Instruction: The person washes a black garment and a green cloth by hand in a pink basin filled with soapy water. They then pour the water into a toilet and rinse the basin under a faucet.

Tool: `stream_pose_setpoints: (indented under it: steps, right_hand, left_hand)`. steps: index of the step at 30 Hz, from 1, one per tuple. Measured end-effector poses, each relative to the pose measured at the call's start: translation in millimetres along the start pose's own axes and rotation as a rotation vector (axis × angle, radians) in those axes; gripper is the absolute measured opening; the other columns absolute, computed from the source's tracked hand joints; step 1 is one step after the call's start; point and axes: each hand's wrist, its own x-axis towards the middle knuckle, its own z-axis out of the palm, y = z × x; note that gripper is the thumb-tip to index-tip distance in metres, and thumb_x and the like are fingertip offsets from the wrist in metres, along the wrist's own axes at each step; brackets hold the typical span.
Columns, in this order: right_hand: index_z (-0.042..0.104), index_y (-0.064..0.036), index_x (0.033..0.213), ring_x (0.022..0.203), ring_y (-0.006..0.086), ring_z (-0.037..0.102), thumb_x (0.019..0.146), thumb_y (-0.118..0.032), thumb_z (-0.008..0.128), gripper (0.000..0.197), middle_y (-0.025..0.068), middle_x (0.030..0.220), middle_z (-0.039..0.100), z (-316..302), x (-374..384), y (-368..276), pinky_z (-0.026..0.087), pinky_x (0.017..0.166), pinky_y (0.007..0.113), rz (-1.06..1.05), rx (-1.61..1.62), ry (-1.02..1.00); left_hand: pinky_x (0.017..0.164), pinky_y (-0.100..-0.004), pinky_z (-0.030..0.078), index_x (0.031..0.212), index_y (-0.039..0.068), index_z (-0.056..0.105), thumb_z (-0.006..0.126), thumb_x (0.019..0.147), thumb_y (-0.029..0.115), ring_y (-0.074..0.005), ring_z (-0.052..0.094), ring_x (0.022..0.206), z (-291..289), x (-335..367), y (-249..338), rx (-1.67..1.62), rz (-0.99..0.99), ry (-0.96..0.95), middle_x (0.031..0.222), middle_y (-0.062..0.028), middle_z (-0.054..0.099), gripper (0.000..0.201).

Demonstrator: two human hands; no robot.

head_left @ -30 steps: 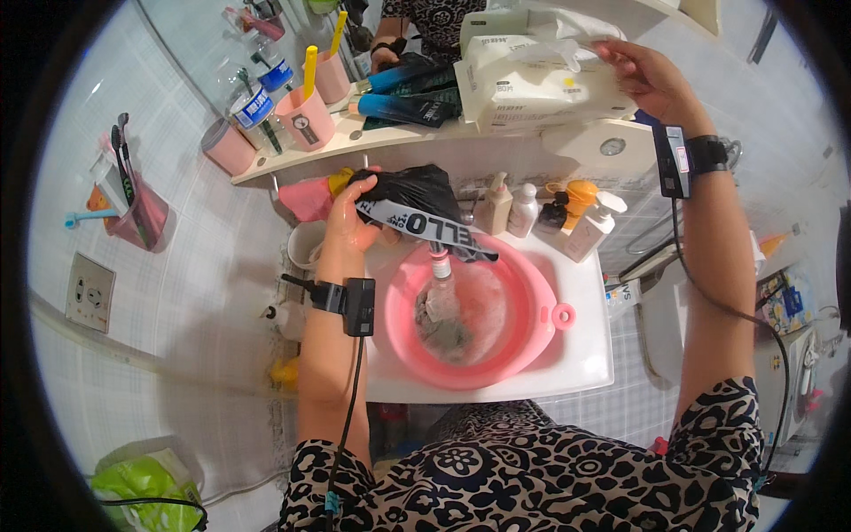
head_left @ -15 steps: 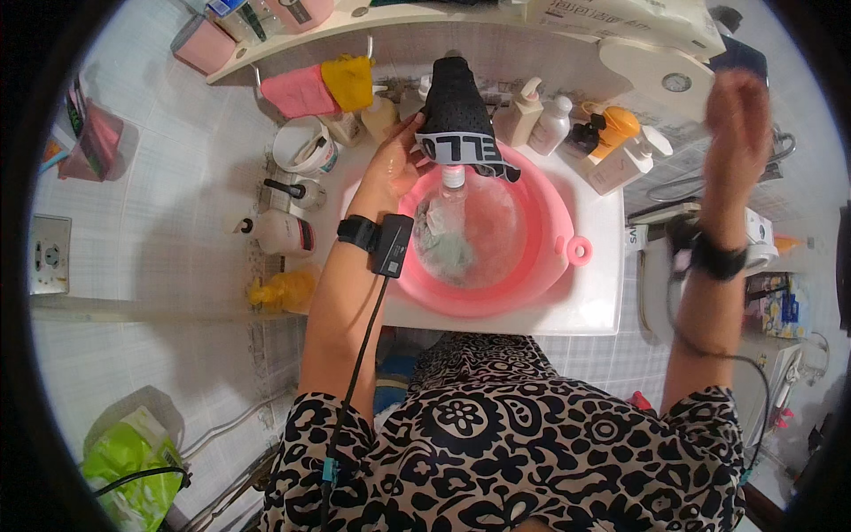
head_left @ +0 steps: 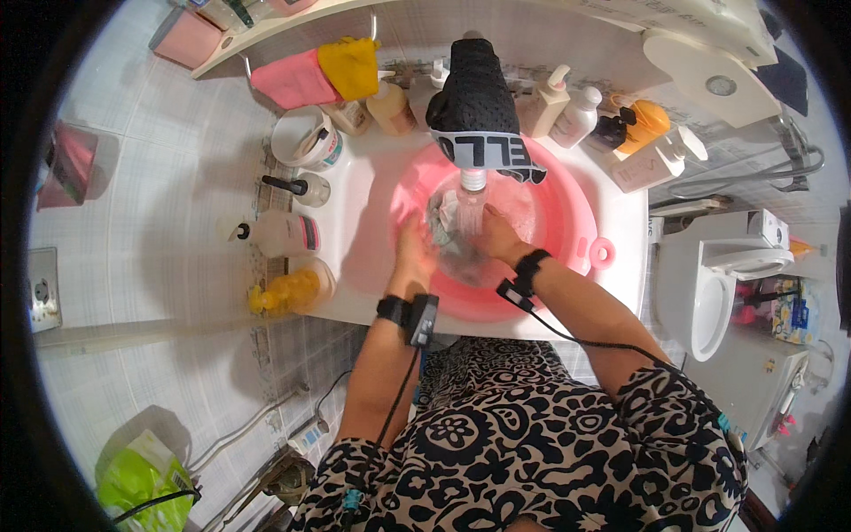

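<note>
My left hand (head_left: 414, 246) is over the left inner side of a pink basin (head_left: 578, 208), its fingers blurred. My right hand (head_left: 498, 238) reaches into the basin from the right, beside the stream from the tap (head_left: 473, 180); its fingertips are hidden by water and foam. Between the two hands a pale grey-green cloth (head_left: 445, 220) lies in the cloudy water; whether either hand grips it is unclear. Draped over the tap is a black mesh garment (head_left: 479, 93) with a white lettered band, apart from both hands.
The basin sits in a white sink (head_left: 359, 208). Pump bottles (head_left: 545, 102), a white bucket (head_left: 304, 142) and a yellow bottle (head_left: 292, 288) line its edges. Pink and yellow cloths (head_left: 310, 75) hang at the back left. At the right stands a toilet (head_left: 712, 315).
My left hand has left the black garment at the tap and come down to the basin. My right hand has swung in from the far right to the water.
</note>
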Motion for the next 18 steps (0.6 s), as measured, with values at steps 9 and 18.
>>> stream_pose_setpoints:
  steps: [9,18]
  right_hand:
    - [0.048,-0.0056,0.124,0.095,0.0277,0.059,0.072,-0.028,0.071,0.06,0.0117,0.104,0.062,9.1,22.3,-6.0,0.044,0.088,0.036,-0.006,0.36,-0.223]
    - [0.054,-0.0045,0.115,0.098,0.0168,0.054,0.079,-0.024,0.069,0.044,0.0046,0.105,0.058,-82.3,-38.3,-69.2,0.041,0.089,0.031,0.365,1.08,-0.145]
  left_hand:
    - [0.079,-0.0438,0.046,0.117,0.016,0.052,0.039,0.093,0.04,-0.023,0.055,0.099,-10.7,8.3,-41.5,-0.067,-0.287,-0.07,0.106,-0.0057,0.059,0.037]
    - [0.075,-0.0359,0.047,0.112,0.008,0.052,0.047,0.092,0.029,-0.0194,0.057,0.092,6.2,9.5,-44.5,0.132,-0.259,-0.284,0.099,-0.0054,0.06,0.029]
